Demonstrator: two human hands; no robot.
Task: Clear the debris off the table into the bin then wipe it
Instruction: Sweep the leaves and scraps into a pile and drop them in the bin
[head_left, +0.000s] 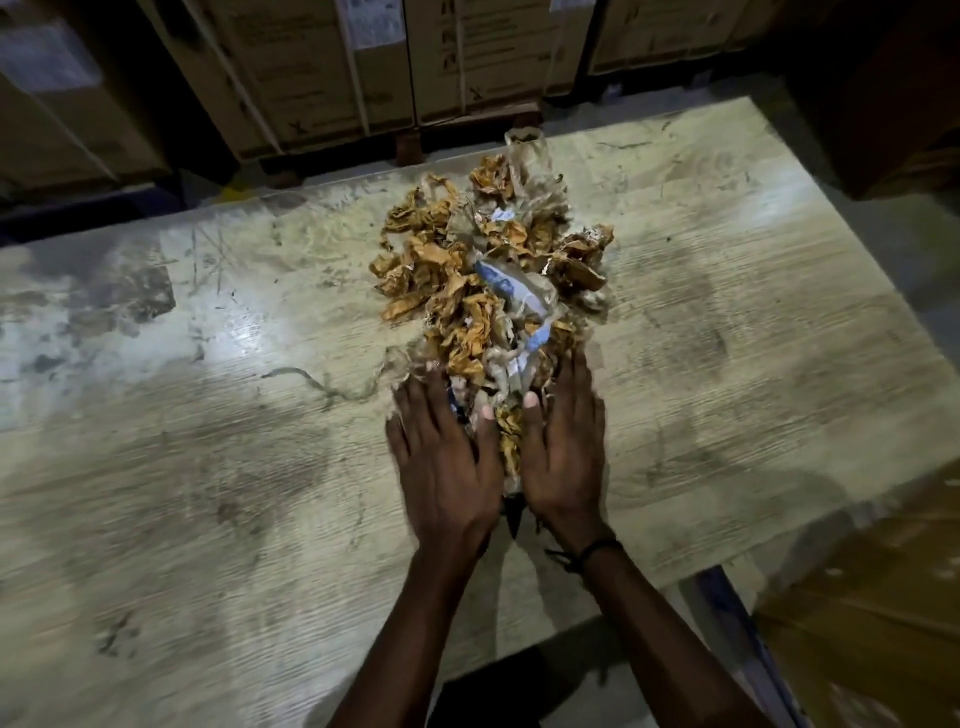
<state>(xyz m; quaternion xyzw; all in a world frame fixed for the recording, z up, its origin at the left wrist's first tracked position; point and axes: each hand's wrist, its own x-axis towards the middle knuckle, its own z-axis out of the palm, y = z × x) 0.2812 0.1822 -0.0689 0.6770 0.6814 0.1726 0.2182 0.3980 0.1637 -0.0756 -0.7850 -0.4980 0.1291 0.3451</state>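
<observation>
Both hands flat on the counter, herding a loose heap of scraps.

Left hand (441, 457) and right hand (563, 452) bracket the near end of the debris (488, 280), fingers straight and pressing, neither grip closed on anything. That pile of crumpled brown paper and clear film sits mid-counter (208, 467), trailing toward the far edge. No bin is in sight. Light scraps could squirt out between my palms or past my fingertips, and a hard shove risks spilling the far end off the back edge.
</observation>
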